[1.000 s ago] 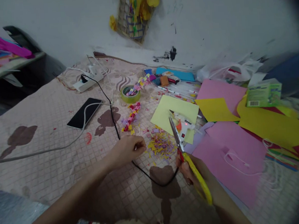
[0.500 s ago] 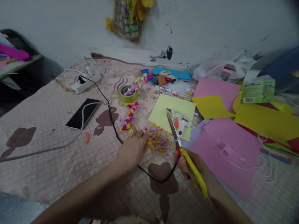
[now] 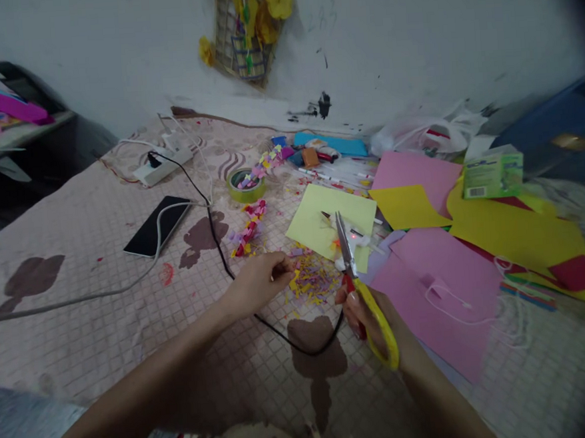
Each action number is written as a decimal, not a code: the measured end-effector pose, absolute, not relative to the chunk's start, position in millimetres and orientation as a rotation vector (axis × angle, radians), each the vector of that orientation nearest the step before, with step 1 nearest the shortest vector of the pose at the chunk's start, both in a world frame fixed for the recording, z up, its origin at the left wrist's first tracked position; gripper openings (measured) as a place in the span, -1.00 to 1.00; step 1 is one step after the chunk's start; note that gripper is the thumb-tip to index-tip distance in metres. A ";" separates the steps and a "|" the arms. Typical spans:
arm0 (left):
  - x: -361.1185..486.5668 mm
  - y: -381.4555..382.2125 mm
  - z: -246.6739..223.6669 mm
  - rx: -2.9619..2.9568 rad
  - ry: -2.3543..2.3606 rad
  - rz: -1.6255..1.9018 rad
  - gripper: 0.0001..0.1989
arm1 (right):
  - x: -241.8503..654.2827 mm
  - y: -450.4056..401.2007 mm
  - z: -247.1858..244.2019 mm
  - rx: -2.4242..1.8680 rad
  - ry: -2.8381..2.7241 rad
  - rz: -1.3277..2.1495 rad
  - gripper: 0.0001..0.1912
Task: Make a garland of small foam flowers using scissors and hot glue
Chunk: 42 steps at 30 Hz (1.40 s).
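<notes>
My right hand [image 3: 390,315] is clasping scissors [image 3: 361,287], aiming them twelve o'clock, clear of my left hand [image 3: 257,281], fingers pinching together beside paper scraps [image 3: 315,281].

The right hand [image 3: 366,310] holds yellow-handled scissors [image 3: 374,317].
</notes>
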<state>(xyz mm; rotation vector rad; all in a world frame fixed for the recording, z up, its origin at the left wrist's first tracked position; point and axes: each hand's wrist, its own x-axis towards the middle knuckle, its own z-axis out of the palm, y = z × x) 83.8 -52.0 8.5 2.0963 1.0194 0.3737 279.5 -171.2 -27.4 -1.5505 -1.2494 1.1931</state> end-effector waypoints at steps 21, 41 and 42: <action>86.3 -48.4 -6.6 2.496 0.804 0.238 -0.82 | 278.1 -167.5 -26.8 -1.535 -1.194 1.253 -0.59; 95.0 -46.1 12.4 1.718 0.746 0.482 -0.85 | 260.9 -145.8 0.9 -1.599 -1.175 1.204 -0.68; 97.0 -47.3 12.8 1.718 0.735 0.485 -0.85 | 259.7 -143.0 2.1 -1.589 -1.171 1.206 -0.70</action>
